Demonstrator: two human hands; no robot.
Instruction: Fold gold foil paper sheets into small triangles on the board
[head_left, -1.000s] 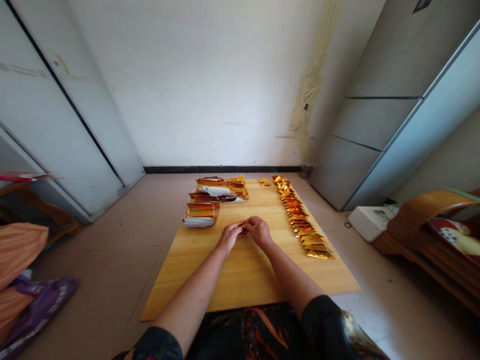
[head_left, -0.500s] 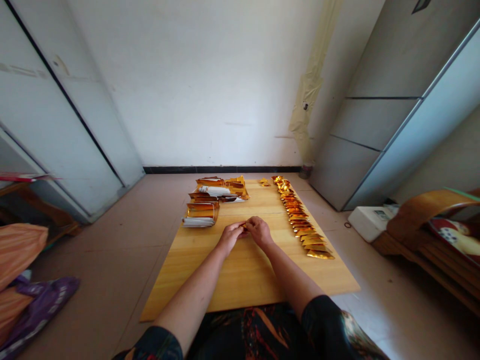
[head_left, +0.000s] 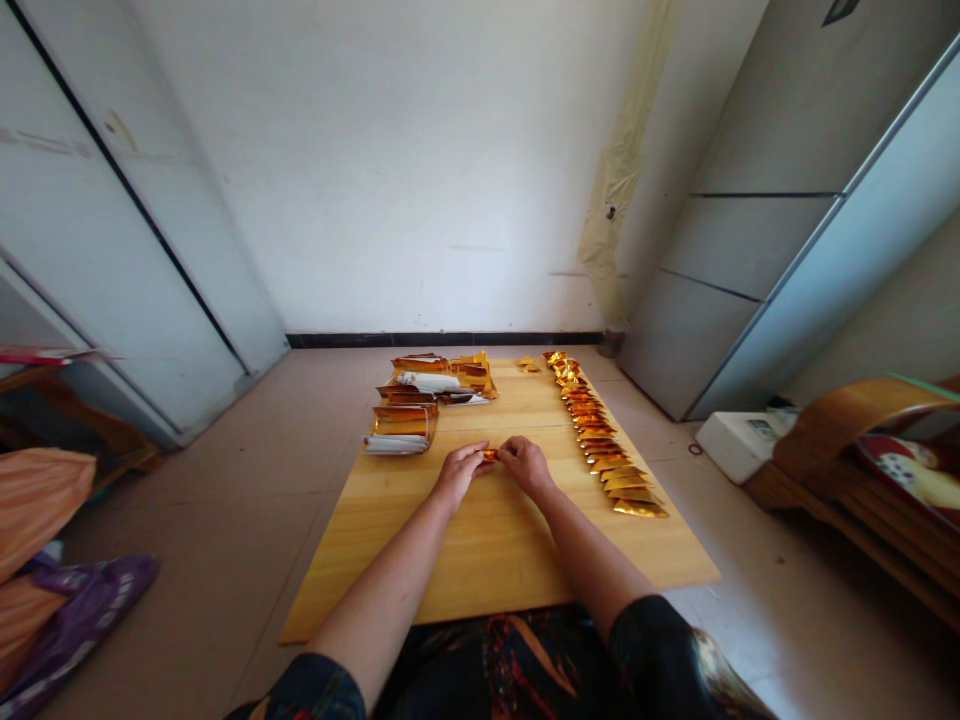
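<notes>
Over the middle of the wooden board (head_left: 480,570), my left hand (head_left: 456,476) and my right hand (head_left: 526,464) face each other with a small gap between them. A small piece of shiny gold foil paper (head_left: 490,455) spans that gap. Fingers of both hands are closed on its ends, which hide most of its shape. To the right lies a long overlapping row of folded gold foil pieces (head_left: 600,438). Gold sheets with white backs sit in a near stack (head_left: 403,415) and a farther stack (head_left: 431,380) on the left.
A few small gold scraps (head_left: 529,365) lie at the board's far edge. The white wall (head_left: 435,200) stands beyond. A grey refrigerator (head_left: 727,270), a white box (head_left: 739,445) and wooden furniture (head_left: 832,460) are on the right. Orange and purple bags (head_left: 90,610) lie at left.
My right hand has shifted slightly right, away from my left hand. More of the gold foil paper now shows between them. The stacks and the row look the same.
</notes>
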